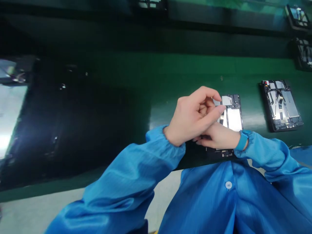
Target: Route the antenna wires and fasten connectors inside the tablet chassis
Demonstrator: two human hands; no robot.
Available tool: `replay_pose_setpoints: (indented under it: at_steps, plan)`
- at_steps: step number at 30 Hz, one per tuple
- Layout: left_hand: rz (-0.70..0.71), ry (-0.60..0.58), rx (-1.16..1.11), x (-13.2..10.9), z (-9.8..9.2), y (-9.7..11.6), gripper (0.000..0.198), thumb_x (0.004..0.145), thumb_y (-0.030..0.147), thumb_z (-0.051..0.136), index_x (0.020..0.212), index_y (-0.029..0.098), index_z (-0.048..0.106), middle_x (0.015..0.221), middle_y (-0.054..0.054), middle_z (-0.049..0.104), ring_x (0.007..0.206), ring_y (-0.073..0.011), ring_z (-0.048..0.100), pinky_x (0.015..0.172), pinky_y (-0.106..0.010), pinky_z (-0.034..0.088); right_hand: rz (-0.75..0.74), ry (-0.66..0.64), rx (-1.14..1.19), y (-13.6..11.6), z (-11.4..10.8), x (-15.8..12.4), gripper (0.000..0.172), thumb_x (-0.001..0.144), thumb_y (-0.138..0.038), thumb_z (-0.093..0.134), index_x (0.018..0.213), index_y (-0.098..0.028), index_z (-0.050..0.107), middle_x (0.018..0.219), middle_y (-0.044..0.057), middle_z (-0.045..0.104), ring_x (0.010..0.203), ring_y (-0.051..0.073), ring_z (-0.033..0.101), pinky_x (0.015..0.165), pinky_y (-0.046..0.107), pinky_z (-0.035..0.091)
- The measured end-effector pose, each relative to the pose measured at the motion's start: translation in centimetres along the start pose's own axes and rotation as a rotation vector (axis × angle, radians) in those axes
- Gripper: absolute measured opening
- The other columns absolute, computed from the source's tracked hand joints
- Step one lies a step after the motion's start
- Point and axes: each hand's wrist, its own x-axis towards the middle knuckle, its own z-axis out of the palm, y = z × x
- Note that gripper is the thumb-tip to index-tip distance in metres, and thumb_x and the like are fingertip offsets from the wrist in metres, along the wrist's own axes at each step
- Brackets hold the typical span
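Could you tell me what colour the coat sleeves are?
The coat sleeves are shiny bright blue, best seen in the head view.

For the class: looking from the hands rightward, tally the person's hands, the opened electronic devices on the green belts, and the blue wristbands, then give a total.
Hands: left hand, right hand: 2
Opened electronic devices: 4
Blue wristband: 1
Total: 7

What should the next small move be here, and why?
Probably ease the left hand back slightly to check the upper part of the opened electronic device. Its fingertips sit at the silver sheet, hiding whatever they may be pinching, while the right hand lies across the device's lower part and could steady it.
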Motion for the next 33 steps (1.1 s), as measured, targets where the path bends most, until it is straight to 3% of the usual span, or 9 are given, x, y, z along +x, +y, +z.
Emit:
replay_pose_setpoints:
  at_steps: [4, 6, 7, 9, 11, 15, 20, 26, 33]
  plan:
    - [0.058, 0.092, 0.152, -1.5, -1.4, -1.2, 0.035, 0.089, 0.043, 0.066, 0.115, 0.020, 0.065, 0.101, -0.006, 0.070, 0.091, -0.0202, 0.066, 0.083, -0.035, 0.056, 0.014, 0.100, -0.157, 1.8, -1.0, -0.6, 0.020, 0.094, -0.007, 0.060, 0.095, -0.018, 0.076, 0.102, 0.008, 0.079, 0.098, 0.021, 0.072, 0.092, 0.036, 0.056]
    - [-0.016, 0.205, 0.177, -2.4, -1.9, -2.4, 0.041, 0.088, 0.043, 0.067, 0.121, 0.020, 0.062, 0.116, -0.009, 0.068, 0.104, -0.0235, 0.065, 0.090, -0.038, 0.056, 0.041, 0.151, -0.153, 2.3, -2.0, -1.4, 0.018, 0.095, -0.009, 0.062, 0.094, -0.020, 0.077, 0.097, 0.006, 0.079, 0.090, 0.019, 0.073, 0.085, 0.033, 0.057]
    - [-0.114, 0.226, 0.158, -3.0, -1.9, -3.0, 0.041, 0.087, 0.042, 0.067, 0.121, 0.020, 0.061, 0.115, -0.009, 0.068, 0.100, -0.0223, 0.066, 0.085, -0.036, 0.056, 0.057, 0.170, -0.139, 2.4, -2.5, -1.6, 0.017, 0.093, -0.010, 0.064, 0.092, -0.020, 0.077, 0.093, 0.005, 0.080, 0.084, 0.018, 0.072, 0.081, 0.031, 0.056]
    - [-0.387, 0.145, 0.042, -4.4, -1.5, -4.3, 0.034, 0.086, 0.038, 0.067, 0.113, 0.019, 0.059, 0.098, -0.005, 0.067, 0.076, -0.0156, 0.065, 0.066, -0.028, 0.054, 0.081, 0.178, -0.116, 2.5, -3.2, -1.9, 0.015, 0.089, -0.009, 0.067, 0.088, -0.020, 0.076, 0.084, 0.002, 0.078, 0.072, 0.015, 0.069, 0.073, 0.027, 0.055]
    - [-0.603, -0.038, -0.134, -5.9, -0.5, -5.3, 0.028, 0.082, 0.034, 0.069, 0.103, 0.019, 0.057, 0.081, 0.001, 0.062, 0.057, -0.0098, 0.057, 0.053, -0.023, 0.046, 0.070, 0.158, -0.120, 2.6, -3.6, -1.7, 0.014, 0.086, -0.008, 0.068, 0.086, -0.020, 0.075, 0.078, 0.000, 0.076, 0.065, 0.012, 0.064, 0.068, 0.026, 0.052]
    - [-0.786, -0.280, -0.384, -8.1, 1.8, -6.1, 0.023, 0.080, 0.030, 0.071, 0.085, 0.021, 0.051, 0.062, 0.007, 0.053, 0.048, -0.0082, 0.053, 0.045, -0.018, 0.043, -0.030, 0.141, -0.184, 3.1, -3.5, -0.5, 0.013, 0.087, -0.008, 0.067, 0.090, -0.019, 0.074, 0.083, 0.002, 0.075, 0.069, 0.013, 0.062, 0.070, 0.026, 0.048]
    - [-0.857, -0.342, -0.510, -8.3, 2.2, -6.4, 0.026, 0.083, 0.029, 0.070, 0.078, 0.021, 0.046, 0.048, 0.009, 0.050, 0.040, -0.0067, 0.047, 0.040, -0.016, 0.039, -0.032, 0.160, -0.173, 3.5, -3.7, 0.1, 0.012, 0.091, -0.010, 0.062, 0.088, -0.019, 0.070, 0.084, 0.003, 0.073, 0.073, 0.014, 0.061, 0.071, 0.027, 0.046]
    - [-0.886, -0.379, -0.548, -7.2, 1.8, -6.6, 0.035, 0.076, 0.025, 0.079, 0.075, 0.022, 0.043, 0.047, 0.011, 0.046, 0.039, -0.0065, 0.047, 0.038, -0.016, 0.040, -0.014, 0.071, 0.003, 2.3, -5.8, -1.1, 0.015, 0.078, -0.007, 0.064, 0.087, -0.019, 0.067, 0.074, -0.003, 0.068, 0.062, 0.010, 0.054, 0.064, 0.023, 0.042]
    - [-0.851, -0.294, -0.402, -7.7, 2.5, -5.5, 0.026, 0.075, 0.018, 0.067, 0.074, 0.022, 0.042, 0.050, 0.012, 0.045, 0.040, -0.0054, 0.049, 0.040, -0.015, 0.038, -0.102, 0.246, -0.285, 4.2, -3.7, -0.2, 0.015, 0.094, -0.014, 0.058, 0.083, -0.020, 0.065, 0.080, 0.001, 0.070, 0.078, 0.016, 0.057, 0.078, 0.032, 0.037]
